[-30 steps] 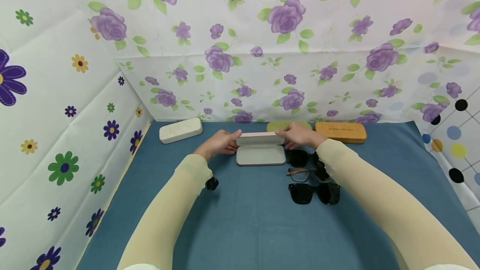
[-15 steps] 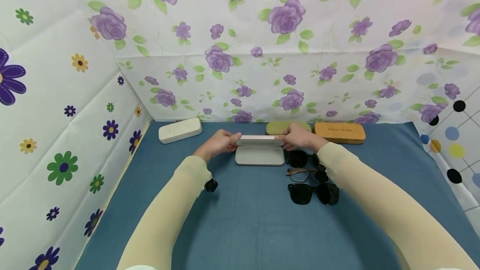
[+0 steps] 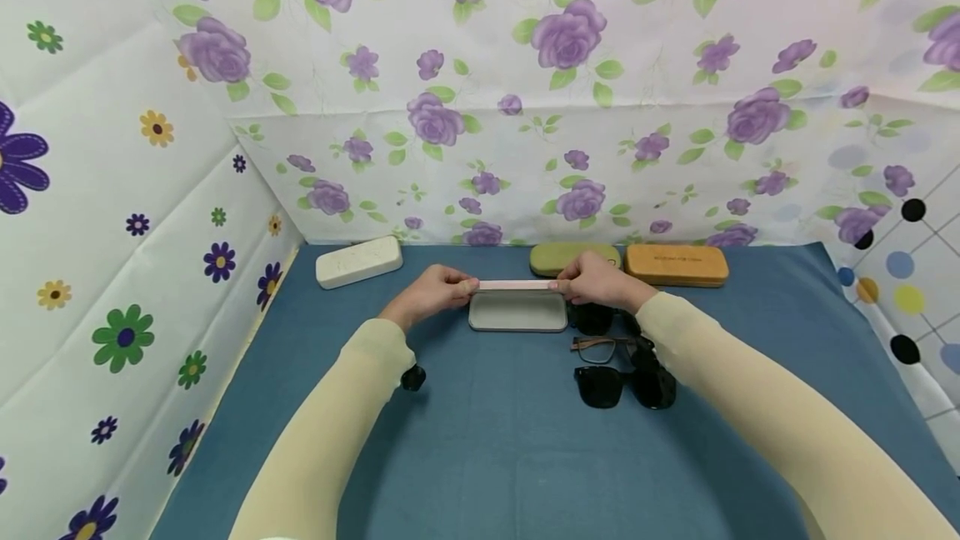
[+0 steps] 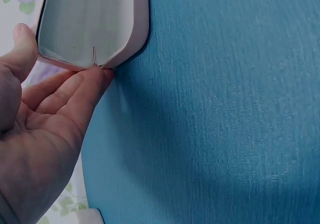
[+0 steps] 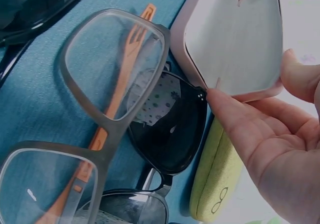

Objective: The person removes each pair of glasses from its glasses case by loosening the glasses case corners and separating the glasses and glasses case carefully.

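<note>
Black sunglasses (image 3: 600, 387) lie near-right of the pink case (image 3: 518, 312), open on blue cloth (image 3: 487, 440). Left hand (image 3: 433, 290) and right hand (image 3: 596, 280) pinch its ends. Beyond, rightward, a green case (image 3: 557, 257) bears a glasses-like mark, an orange case (image 3: 675, 266) unreadable lettering.

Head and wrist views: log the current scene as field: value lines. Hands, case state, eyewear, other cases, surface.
left hand: grips left end of pink case
right hand: grips its right end
case state: open, lid raised, gray interior
eyewear: far sunglasses, partly hidden; clear glasses in middle; near sunglasses
other cases: white case back left; green case, orange case back right
surface: blue cloth
</note>
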`<state>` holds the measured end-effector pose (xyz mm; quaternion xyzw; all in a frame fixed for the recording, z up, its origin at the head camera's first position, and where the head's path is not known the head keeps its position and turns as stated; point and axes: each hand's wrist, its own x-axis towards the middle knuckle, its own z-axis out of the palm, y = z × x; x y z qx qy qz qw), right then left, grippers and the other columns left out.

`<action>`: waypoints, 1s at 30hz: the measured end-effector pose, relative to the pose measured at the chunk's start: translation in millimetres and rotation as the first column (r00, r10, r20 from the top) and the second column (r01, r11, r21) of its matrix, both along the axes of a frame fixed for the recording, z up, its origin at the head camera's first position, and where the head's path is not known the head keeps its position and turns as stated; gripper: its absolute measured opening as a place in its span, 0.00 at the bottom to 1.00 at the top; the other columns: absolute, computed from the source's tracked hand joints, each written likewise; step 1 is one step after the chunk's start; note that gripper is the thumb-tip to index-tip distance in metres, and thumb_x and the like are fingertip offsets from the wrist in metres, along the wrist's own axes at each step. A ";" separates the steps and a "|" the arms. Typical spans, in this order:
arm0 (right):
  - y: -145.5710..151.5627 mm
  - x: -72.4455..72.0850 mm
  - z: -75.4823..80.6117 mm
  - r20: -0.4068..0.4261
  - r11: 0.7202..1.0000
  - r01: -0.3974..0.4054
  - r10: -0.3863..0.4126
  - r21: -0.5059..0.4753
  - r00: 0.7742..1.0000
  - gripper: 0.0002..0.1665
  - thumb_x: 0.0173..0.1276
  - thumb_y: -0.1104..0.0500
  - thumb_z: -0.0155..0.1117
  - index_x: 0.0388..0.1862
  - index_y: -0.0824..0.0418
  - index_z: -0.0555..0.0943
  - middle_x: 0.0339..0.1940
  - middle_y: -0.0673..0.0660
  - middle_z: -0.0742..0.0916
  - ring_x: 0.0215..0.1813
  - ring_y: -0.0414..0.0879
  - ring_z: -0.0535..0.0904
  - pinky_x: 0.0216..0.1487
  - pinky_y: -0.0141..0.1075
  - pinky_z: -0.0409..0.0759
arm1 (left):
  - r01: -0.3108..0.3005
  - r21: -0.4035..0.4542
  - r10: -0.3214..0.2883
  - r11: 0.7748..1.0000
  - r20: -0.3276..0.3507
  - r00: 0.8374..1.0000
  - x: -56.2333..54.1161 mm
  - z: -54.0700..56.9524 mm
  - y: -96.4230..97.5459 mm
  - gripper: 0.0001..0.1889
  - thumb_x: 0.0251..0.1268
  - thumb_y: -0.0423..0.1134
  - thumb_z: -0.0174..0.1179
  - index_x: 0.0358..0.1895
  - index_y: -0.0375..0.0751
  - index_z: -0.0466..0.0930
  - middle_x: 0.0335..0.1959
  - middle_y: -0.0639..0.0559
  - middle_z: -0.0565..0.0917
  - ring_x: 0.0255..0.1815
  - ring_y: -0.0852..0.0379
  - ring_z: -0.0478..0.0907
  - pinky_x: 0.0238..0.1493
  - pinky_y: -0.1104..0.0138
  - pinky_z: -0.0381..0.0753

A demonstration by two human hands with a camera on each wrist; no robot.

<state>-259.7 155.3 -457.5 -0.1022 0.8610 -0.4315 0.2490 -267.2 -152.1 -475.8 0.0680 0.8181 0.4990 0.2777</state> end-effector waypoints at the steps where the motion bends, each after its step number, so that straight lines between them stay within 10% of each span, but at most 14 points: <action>1: 0.1 0.5 -0.2 -0.004 1.000 0.001 -0.001 0.001 1.000 0.23 0.67 0.49 0.60 0.51 0.66 0.82 0.52 0.64 0.83 0.50 0.56 0.82 0.47 0.44 0.82 | 0.002 0.001 -0.002 1.000 -0.002 1.000 0.3 -0.2 -0.5 0.29 0.63 0.57 0.55 0.62 0.43 0.72 0.62 0.48 0.75 0.62 0.53 0.74 0.59 0.59 0.75; 10: 0.7 7.3 3.1 -0.043 0.999 -0.010 0.012 0.034 0.999 0.23 0.67 0.46 0.60 0.51 0.62 0.82 0.51 0.60 0.84 0.51 0.54 0.81 0.47 0.44 0.82 | -0.011 -0.029 0.009 1.000 -0.062 0.998 3.0 -2.2 0.2 0.26 0.63 0.57 0.55 0.59 0.46 0.76 0.58 0.50 0.78 0.59 0.55 0.76 0.57 0.58 0.77; 19: 3.1 7.3 -2.7 -0.111 0.997 -0.039 0.046 0.065 0.993 0.24 0.65 0.43 0.60 0.50 0.58 0.83 0.41 0.62 0.86 0.31 0.49 0.78 0.35 0.35 0.76 | 0.002 -0.029 -0.004 1.000 -0.068 0.998 6.4 -4.1 -1.4 0.31 0.64 0.56 0.55 0.65 0.40 0.69 0.59 0.51 0.76 0.59 0.55 0.75 0.58 0.57 0.75; 30: 3.1 12.0 0.3 -0.096 0.998 -0.020 0.025 0.053 0.995 0.28 0.64 0.44 0.62 0.55 0.62 0.80 0.44 0.60 0.87 0.39 0.58 0.80 0.36 0.35 0.75 | 0.015 -0.057 -0.021 0.998 -0.100 0.995 9.2 -4.2 -1.6 0.31 0.65 0.56 0.54 0.66 0.41 0.68 0.61 0.51 0.75 0.60 0.55 0.74 0.58 0.56 0.75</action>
